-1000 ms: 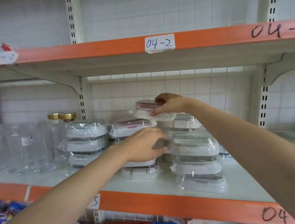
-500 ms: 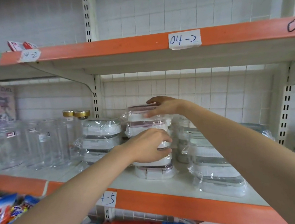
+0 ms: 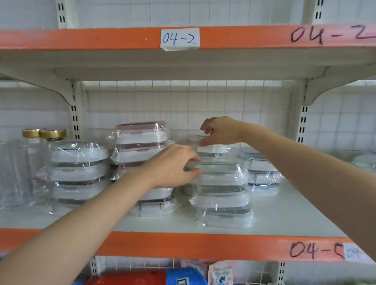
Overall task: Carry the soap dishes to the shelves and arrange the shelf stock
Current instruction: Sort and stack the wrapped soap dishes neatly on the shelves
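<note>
Four stacks of wrapped dishes (image 3: 223, 198) stand on the shelf (image 3: 279, 211). Left hand (image 3: 173, 166) grips the third stack's top dish; right hand (image 3: 221, 130) pinches its wrap.

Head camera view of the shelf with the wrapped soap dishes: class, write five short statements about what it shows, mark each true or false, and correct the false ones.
1. The paper label on the upper shelf edge reads 04-2. True.
2. Both hands are at the pink-lidded stack. False: the left hand and right hand are at the grey-lidded stack to its right.
3. Two gold-capped bottles stand at the left of the shelf. True.
4. The soap dishes are unwrapped. False: they are in clear plastic wrap.
5. The shelf edges are blue. False: the middle shelf edge is orange.
</note>
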The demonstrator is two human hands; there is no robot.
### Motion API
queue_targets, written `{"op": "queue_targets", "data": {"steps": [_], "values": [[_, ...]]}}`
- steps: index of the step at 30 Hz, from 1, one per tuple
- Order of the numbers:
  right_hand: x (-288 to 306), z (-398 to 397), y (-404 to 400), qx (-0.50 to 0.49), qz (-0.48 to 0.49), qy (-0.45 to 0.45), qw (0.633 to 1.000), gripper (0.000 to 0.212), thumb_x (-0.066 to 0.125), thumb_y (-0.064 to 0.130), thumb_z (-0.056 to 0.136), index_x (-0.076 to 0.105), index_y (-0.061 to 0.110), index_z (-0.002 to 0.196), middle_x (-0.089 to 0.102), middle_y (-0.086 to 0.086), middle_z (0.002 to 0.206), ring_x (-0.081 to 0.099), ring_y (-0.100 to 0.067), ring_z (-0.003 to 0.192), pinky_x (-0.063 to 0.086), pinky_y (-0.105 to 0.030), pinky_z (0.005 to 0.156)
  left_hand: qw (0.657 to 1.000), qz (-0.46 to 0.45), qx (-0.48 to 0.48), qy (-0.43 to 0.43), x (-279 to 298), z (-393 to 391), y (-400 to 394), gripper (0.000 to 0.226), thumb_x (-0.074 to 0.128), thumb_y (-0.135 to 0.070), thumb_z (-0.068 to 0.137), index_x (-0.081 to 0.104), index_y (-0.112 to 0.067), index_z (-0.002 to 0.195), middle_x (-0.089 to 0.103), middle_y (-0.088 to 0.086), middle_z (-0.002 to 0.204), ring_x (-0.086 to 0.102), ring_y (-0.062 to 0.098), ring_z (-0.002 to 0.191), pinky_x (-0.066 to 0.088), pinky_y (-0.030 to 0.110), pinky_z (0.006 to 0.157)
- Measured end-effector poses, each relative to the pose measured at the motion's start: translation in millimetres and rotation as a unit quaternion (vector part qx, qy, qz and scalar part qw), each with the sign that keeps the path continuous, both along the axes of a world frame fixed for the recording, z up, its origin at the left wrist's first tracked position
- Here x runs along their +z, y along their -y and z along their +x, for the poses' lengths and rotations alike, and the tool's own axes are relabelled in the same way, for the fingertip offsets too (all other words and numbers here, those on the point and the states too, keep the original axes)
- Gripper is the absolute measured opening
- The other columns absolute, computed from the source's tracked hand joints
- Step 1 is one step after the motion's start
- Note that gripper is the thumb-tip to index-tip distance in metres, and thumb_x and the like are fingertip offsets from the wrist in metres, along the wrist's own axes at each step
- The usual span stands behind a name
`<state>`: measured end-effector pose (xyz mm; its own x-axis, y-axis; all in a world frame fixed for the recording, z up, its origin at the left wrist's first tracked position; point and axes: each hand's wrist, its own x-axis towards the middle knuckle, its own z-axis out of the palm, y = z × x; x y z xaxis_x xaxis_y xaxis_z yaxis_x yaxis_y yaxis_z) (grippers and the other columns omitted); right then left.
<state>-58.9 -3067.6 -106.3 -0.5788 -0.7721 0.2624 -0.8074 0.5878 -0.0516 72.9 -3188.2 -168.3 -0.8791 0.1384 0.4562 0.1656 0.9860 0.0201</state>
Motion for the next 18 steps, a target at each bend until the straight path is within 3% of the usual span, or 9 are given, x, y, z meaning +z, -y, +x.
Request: {"op": "queue_targets", "data": {"steps": [3,8,11,14,18], "values": [[-5,-10,-30,-0.025,0.008,-0.014,1.000,0.059,0.064,0.039,0.088,0.045,0.011,0.135,0.056,-0.007,0.128,0.052,-0.024,0.117,0.039,-0.029,0.098,1.000,0.005,-0.007,-0.001,-1,-9,-22,0.041,0.056,-0.036,0.094,0.059,-0.015,0.128,0.059,-0.003,0.121,0.050,0.006,0.101,0.035,0.016,0.087],[-17,-25,-88,-0.059,0.029,-0.022,0.998,0.057,0.064,0.036,0.088,0.045,0.010,0.135,0.057,-0.007,0.127,0.053,-0.024,0.115,0.041,-0.032,0.099,1.000,0.003,-0.024,0.000,0,-30,-62,0.036,0.056,-0.035,0.094,0.064,-0.012,0.120,0.062,0.000,0.118,0.055,0.015,0.110,0.040,0.024,0.095],[-21,-36,-128,-0.083,0.041,-0.029,0.995,0.054,0.062,0.031,0.090,0.045,0.008,0.136,0.055,-0.008,0.131,0.051,-0.024,0.119,0.038,-0.029,0.099,1.000,-0.005,-0.022,0.008,-2,-51,-88,0.034,0.057,-0.038,0.092,0.068,-0.012,0.111,0.065,0.003,0.112,0.059,0.020,0.105,0.047,0.035,0.094],[-22,-47,-171,-0.115,0.048,-0.024,0.992,0.054,0.063,0.031,0.089,0.046,0.008,0.135,0.055,-0.007,0.130,0.052,-0.023,0.118,0.039,-0.028,0.097,1.000,-0.007,-0.019,0.018,-4,-74,-117,0.039,0.057,-0.040,0.091,0.065,-0.012,0.118,0.063,0.005,0.119,0.059,0.023,0.108,0.048,0.039,0.094],[-24,-66,-233,-0.167,0.045,-0.010,0.985,0.053,0.063,0.032,0.089,0.047,0.010,0.134,0.054,-0.006,0.131,0.051,-0.022,0.118,0.040,-0.029,0.097,0.999,-0.003,-0.030,0.031,-10,-108,-158,0.034,0.055,-0.042,0.088,0.066,-0.010,0.096,0.066,0.009,0.108,0.061,0.028,0.102,0.050,0.040,0.087]]}}
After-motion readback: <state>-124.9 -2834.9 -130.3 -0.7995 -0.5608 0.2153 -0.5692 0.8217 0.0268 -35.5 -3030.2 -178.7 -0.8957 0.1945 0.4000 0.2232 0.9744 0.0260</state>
